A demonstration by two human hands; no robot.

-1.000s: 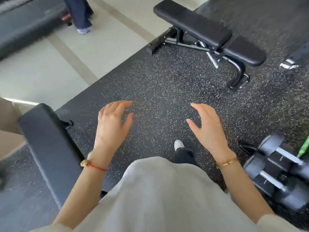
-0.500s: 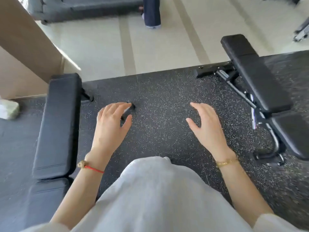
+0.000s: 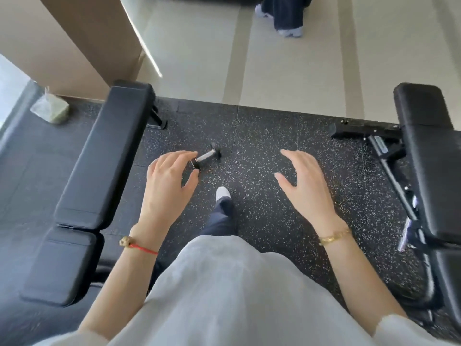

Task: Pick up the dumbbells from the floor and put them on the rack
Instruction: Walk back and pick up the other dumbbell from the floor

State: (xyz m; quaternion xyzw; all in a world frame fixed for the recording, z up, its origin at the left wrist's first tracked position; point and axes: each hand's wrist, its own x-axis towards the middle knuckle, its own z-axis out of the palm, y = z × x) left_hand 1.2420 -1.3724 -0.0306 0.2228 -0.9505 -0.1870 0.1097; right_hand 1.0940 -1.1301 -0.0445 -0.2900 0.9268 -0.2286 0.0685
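A small dumbbell [image 3: 207,157] with black ends and a silver handle lies on the speckled black rubber floor, between two benches. My left hand [image 3: 168,186] hovers in front of it, fingers spread, and partly covers its near end in the view; it holds nothing. My right hand [image 3: 305,183] is held out to the right, also open and empty, well apart from the dumbbell. No rack is in view.
A black padded bench [image 3: 99,171] stands at my left and another bench [image 3: 434,158] with a metal frame at my right. My white shoe [image 3: 222,193] is on the mat between them. Beyond the mat edge lies pale flooring, where another person's legs [image 3: 287,13] stand. A green bag [image 3: 50,109] sits far left.
The view has swung left and I have stepped forward; the rack's dumbbells at right have left the frame. The small dumbbell on the floor has come into full view past my left fingers.
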